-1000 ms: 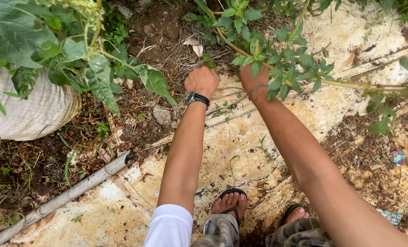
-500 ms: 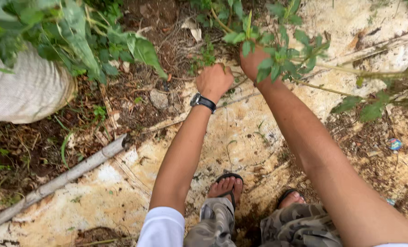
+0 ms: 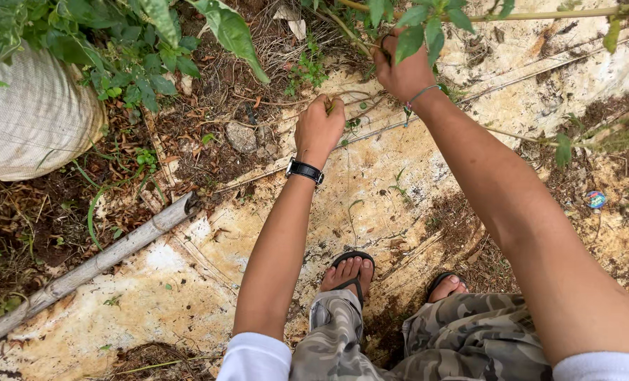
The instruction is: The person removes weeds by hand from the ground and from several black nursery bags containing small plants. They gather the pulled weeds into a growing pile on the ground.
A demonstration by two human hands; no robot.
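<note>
The person is bending over the ground, and both arms are reaching forward into the plants. Compared with one second ago, the left hand [image 3: 319, 127] is now sitting lower and nearer to the body; it is closing into a fist around a thin green stem [image 3: 357, 94] that is running close above the pale stained sheet [image 3: 187, 282] on the ground. Before, this hand was higher, beside the other one, and its grip was looser. The right hand [image 3: 403, 69] is staying almost in the same place, up among the leaves; its fingers are curling around the thicker branch [image 3: 540, 14] of the plant, though leaves are hiding part of the grip.

So the two hands are now working apart: one is holding the plant up, the other is taking the thin stem low down, near the edge of the dark soil [image 3: 208, 120]. It looks as if the pulling or clearing of this stem is only starting, because the stem is not yet loose.

A white woven sack [image 3: 32, 120] is standing at the left, and a grey pipe [image 3: 96, 264] is lying across the ground, well apart from the hands.
</note>
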